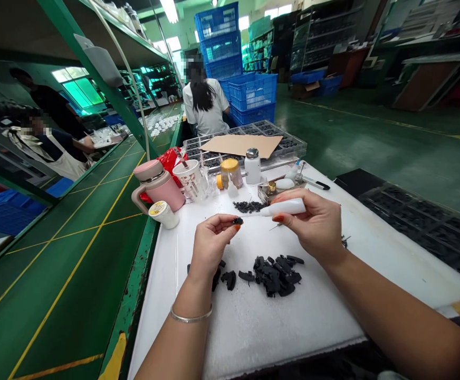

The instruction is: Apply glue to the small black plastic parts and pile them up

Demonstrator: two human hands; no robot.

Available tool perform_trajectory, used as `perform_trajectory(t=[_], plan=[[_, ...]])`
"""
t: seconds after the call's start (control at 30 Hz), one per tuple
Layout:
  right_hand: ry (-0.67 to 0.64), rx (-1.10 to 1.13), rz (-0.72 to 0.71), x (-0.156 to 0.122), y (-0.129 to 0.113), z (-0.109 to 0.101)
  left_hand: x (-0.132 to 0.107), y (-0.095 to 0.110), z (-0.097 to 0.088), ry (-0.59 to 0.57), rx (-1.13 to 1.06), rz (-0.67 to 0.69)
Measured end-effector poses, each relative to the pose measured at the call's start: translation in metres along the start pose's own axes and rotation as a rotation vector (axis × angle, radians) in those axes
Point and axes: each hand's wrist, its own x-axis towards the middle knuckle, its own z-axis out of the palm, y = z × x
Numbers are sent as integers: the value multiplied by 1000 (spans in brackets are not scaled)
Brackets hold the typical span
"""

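1. The left hand point(210, 245) has its grip closed together on a small black piece point(237, 221), held above the tabletop point(254, 338).
2. The right hand point(313, 224) is clamped around a white squeeze bottle point(284, 208), and its thin tip points toward that piece.
3. A heap of black pieces point(273, 275) lies on the tabletop below the hands, and dark granules point(249, 206) lie just beyond them.

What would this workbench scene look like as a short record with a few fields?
Left hand: pinches a small black piece
Right hand: holds a white squeeze bottle
Bench: white top
Nearby: black pieces, loose black granules, pink mug
Beyond: seated co-worker, stacked blue crates
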Motion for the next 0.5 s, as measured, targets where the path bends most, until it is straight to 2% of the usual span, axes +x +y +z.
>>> perform_trajectory(t=[0.27, 0.5], plan=[[-18, -71, -2, -3, 2, 2, -1, -1, 2, 18, -2, 22], [-38, -87, -22, -3, 1, 3, -4, 0, 5, 20, 127, 66]])
